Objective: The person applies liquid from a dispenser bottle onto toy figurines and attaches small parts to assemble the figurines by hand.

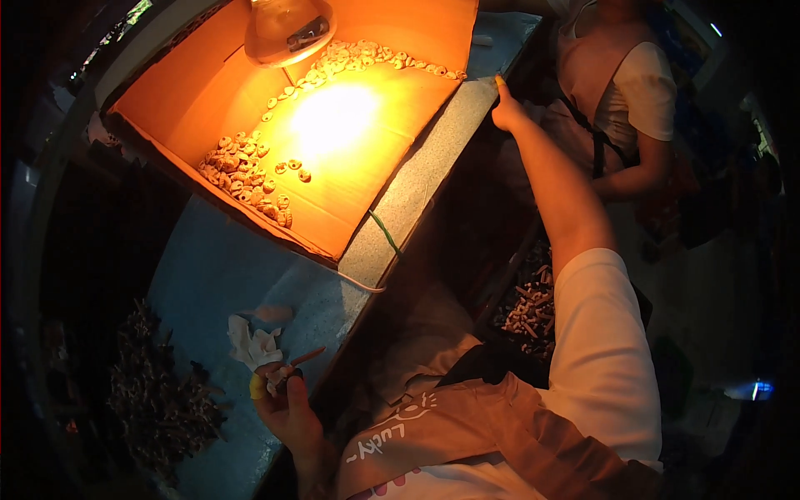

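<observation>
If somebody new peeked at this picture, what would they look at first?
Probably the dazzling white-yellow patch of light inside the cardboard box, near the top, below the lamp. Next, perhaps, the small bead-like pieces heaped in the box's near-left corner and strung along its far side. Lower down, the left hand holds a thin reddish stick by a crumpled white tissue.
</observation>
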`<action>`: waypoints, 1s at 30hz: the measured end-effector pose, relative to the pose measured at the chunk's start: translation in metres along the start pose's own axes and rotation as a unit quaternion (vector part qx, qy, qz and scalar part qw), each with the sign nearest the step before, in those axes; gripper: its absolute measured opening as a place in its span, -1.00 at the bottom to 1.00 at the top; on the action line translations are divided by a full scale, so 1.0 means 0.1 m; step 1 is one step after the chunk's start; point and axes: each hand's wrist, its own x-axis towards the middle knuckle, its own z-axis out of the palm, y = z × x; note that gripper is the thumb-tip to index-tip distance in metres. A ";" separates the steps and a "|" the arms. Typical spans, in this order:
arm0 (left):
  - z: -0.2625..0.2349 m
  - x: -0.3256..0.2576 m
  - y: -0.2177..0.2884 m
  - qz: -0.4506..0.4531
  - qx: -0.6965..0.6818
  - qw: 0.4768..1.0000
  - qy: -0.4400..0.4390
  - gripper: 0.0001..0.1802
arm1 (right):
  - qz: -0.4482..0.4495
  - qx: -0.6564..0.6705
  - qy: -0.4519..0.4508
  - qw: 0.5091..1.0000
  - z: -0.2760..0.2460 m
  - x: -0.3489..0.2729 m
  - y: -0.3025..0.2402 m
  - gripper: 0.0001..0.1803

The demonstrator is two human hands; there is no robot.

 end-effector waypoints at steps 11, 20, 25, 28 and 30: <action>0.20 0.10 0.08 0.011 0.107 0.994 -0.018 -0.65 | -0.079 0.391 0.098 0.912 0.73 -0.81 -0.03 -0.10; 0.54 0.00 0.17 0.047 0.092 0.992 -0.066 -0.63 | -0.059 0.368 -0.113 0.921 0.88 -1.78 -0.12 -0.09; 0.57 -0.01 0.21 0.066 0.069 0.992 -0.078 -0.65 | -0.181 0.273 -0.007 0.945 1.20 -2.75 -0.30 -0.15; 0.53 -0.05 0.23 0.062 0.051 0.994 -0.073 -0.65 | -0.301 0.281 -0.007 0.911 0.73 -2.68 -0.32 -0.27; 0.49 -0.08 0.22 0.057 0.044 0.996 -0.045 -0.65 | -0.337 0.214 0.053 0.915 0.57 -2.62 -0.37 -0.42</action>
